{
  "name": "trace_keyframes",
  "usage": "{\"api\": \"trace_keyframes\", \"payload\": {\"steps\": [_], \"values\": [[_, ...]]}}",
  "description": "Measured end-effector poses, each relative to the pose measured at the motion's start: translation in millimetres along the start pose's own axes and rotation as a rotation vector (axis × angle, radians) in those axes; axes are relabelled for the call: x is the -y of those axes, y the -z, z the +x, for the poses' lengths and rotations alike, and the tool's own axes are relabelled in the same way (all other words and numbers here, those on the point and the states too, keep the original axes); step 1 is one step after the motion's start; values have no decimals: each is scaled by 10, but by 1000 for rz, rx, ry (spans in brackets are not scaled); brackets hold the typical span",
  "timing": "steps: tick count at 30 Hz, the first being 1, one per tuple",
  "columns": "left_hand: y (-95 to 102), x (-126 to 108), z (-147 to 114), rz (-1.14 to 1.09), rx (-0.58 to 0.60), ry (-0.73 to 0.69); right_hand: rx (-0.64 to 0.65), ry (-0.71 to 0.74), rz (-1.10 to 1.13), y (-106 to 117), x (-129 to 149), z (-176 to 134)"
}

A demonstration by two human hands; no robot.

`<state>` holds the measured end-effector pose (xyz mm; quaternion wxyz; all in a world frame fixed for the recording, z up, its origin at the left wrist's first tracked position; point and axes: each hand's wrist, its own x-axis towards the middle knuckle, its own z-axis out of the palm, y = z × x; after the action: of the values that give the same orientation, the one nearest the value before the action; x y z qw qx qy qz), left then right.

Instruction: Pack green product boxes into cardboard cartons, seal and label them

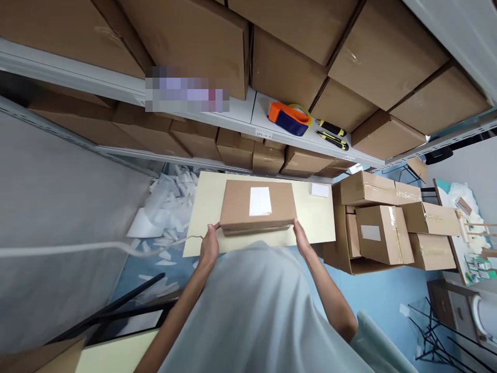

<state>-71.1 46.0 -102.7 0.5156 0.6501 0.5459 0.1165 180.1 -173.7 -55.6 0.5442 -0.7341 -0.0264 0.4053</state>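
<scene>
A brown cardboard box (237, 204) with a white label (260, 201) on its top lies lengthwise across the pale yellow table (314, 220). My left hand (210, 246) grips its near left corner. At the near right corner, my right hand (301, 235) has its fingers against the box's end. Between the two hands the box's near side shows a dark gap along its lower edge. A small white stack of labels or cards (320, 190) rests at the table's far right.
Shelves of cardboard boxes rise ahead; an orange and blue tape dispenser (289, 119) and two box cutters (332, 133) lie on one. Several boxes (384, 233) are piled to the right. White scraps (171, 191) cover the floor at left, where a white cable (116, 247) hangs.
</scene>
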Motion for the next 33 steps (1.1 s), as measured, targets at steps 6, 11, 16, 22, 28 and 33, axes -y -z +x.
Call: {"api": "trace_keyframes", "payload": {"steps": [6, 11, 16, 22, 28, 33], "values": [[-82, -372, 16, -170, -115, -205, -192, 244, -228, 54, 531, -50], [-242, -449, 156, -77, -108, -182, -214, 224, -271, 14, 466, 136], [-229, -400, 237, 64, -32, -87, -197, 249, -276, -13, 154, 210], [-256, -667, 339, 268, 21, -5, -249, 131, -477, -87, 124, 388], [-289, -748, 487, 261, 51, 99, -140, 190, -332, -111, 50, 627], [-282, -672, 616, 217, 45, 122, -117, 194, -305, -104, -33, 710]]}}
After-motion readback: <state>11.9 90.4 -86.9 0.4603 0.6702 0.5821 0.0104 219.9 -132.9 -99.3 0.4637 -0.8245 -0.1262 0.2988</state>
